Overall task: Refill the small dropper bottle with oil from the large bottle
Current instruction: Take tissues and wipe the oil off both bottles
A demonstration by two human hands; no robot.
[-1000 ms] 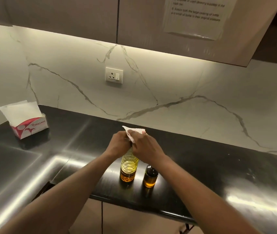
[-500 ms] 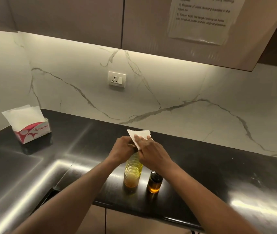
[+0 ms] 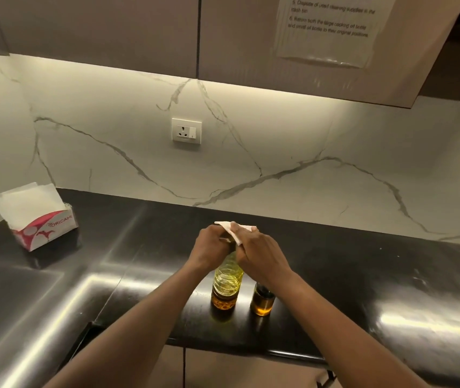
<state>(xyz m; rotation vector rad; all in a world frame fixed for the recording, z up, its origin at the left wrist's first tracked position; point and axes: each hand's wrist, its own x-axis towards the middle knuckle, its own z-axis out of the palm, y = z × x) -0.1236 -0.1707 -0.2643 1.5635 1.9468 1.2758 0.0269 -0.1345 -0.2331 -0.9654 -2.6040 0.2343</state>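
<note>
Centre frame: left hand (image 3: pixel 209 247) grips the neck of the big bottle (image 3: pixel 226 284), which stands upright on the counter (image 3: pixel 335 275). Right hand (image 3: pixel 259 253) pinches a tissue (image 3: pixel 234 231) against the bottle top. Dropper bottle (image 3: pixel 263 301) stands just right of it, untouched. Tissue box (image 3: pixel 35 217) at left.

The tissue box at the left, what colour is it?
The tissue box is red and white, with white lettering; the head view shows it best.

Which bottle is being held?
The tall ribbed clear plastic oil bottle: left hand grips its neck, right hand holds white tissue there. The small amber glass bottle stands untouched.
</note>
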